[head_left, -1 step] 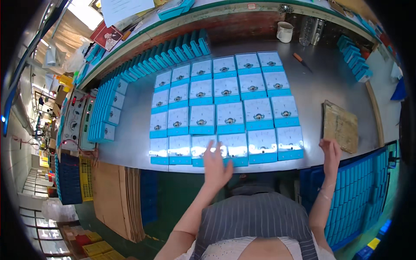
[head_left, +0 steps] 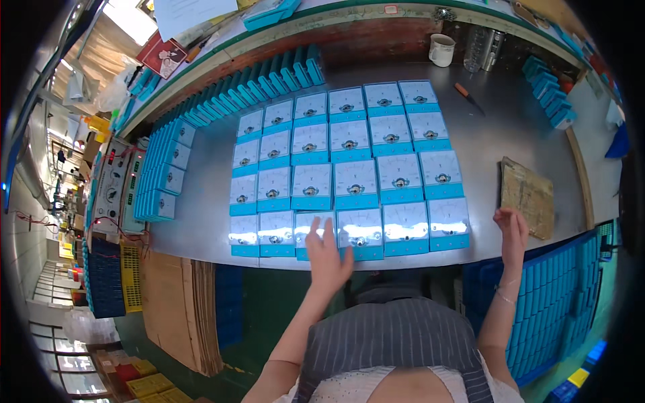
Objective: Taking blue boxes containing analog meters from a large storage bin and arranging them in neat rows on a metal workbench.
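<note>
Rows of panel meters (head_left: 349, 134) with white faces and light-blue lower bands lie on the metal tabletop. My left hand (head_left: 327, 260) is over a front-row meter (head_left: 304, 224), third from the left, with its fingers apart; they cover part of that face, and whether they touch it I cannot tell. Off to the right, my right hand (head_left: 513, 232) hovers by the near left edge of a worn brownish square board (head_left: 529, 197). Its fingers are curled together, and anything inside them is hidden.
Blue-cased meters (head_left: 269, 84) stand on edge along the back, with stacks (head_left: 164, 171) at left. A mug (head_left: 441, 50), a steel flask (head_left: 494, 50) and an orange-handled tool (head_left: 468, 96) sit at back right. Blue crates (head_left: 554, 295) are below right; flattened cardboard (head_left: 178, 302) leans below left.
My left hand has shifted slightly left and toward me over the front-row meter. The right hand has stayed nearly in place, still curled.
</note>
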A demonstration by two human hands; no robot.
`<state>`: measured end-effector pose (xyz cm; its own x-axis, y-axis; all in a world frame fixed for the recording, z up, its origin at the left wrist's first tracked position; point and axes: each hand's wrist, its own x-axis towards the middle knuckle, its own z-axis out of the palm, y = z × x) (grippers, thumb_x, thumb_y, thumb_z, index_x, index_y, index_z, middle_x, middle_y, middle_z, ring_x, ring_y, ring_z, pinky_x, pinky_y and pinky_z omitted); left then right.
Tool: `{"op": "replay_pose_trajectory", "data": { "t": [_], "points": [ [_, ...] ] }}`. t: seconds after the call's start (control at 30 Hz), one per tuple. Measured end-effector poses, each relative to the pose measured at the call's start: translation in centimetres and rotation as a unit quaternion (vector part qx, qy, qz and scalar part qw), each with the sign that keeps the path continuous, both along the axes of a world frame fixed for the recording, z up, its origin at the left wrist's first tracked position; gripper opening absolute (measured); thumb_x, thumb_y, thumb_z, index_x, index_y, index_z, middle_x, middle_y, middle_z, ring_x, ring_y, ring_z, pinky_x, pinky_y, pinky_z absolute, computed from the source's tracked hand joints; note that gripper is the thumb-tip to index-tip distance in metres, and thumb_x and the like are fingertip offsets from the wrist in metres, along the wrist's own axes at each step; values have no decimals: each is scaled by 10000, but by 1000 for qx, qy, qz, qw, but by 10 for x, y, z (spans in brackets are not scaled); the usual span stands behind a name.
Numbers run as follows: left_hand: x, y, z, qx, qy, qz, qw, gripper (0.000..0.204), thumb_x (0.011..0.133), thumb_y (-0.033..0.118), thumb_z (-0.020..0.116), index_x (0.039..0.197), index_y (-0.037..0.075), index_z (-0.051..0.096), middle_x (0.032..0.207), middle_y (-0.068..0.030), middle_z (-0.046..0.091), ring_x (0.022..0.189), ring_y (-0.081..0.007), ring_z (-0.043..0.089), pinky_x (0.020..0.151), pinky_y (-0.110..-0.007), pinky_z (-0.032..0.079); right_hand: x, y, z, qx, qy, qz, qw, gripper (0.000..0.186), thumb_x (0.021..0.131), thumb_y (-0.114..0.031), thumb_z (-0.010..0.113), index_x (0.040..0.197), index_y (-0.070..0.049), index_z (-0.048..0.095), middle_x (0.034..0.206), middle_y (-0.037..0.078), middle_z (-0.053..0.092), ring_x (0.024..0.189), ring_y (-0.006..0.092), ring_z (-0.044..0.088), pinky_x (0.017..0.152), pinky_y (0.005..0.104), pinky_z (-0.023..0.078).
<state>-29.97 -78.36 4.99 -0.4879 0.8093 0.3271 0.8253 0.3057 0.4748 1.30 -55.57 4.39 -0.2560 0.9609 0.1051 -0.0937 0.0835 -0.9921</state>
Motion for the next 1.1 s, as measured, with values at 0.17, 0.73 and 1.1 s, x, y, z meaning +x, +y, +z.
{"op": "replay_pose_trajectory", "data": {
  "t": [0.17,0.73,1.1],
  "points": [
    [-40,-18,-13,-24,47,126,991,723,714,210,630,1293,-60,292,1290,-348,258,1148,-504,300,955,-536,251,-55,70,-9,-21,94,89,991,243,935,-196,443,969,-3,586,927,74,598,857,157,575,812,291,462],
    [-81,-102,-19,-175,3,343,923,929,692,479,649,1377,38,205,1396,-281,167,1267,-490,152,997,-584,138,-162,184,-46,-112,206,137,963,476,930,-314,415,1299,-18,363,1338,109,371,1236,209,360,1024,337,278],
    [-70,-92,-3,-223,5,368,903,941,680,567,605,1404,128,194,1424,-236,147,1294,-478,110,992,-617,39,-142,181,-58,-345,533,278,721,558,931,-384,359,1349,-20,295,1396,111,298,1275,210,303,1051,341,226]
  ]
}}
